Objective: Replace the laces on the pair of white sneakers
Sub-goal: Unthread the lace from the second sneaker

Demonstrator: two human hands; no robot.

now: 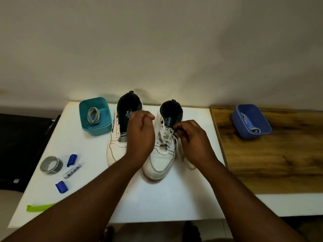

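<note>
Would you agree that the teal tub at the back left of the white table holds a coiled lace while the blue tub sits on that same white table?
Not quite: the head view shows the blue tub on the wooden surface to the right, not on the white table. The teal tub does hold a coiled lace.

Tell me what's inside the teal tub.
The teal tub holds one coiled grey lace on its bare floor. Nothing else shows; its near wall hides the front corner.
</note>
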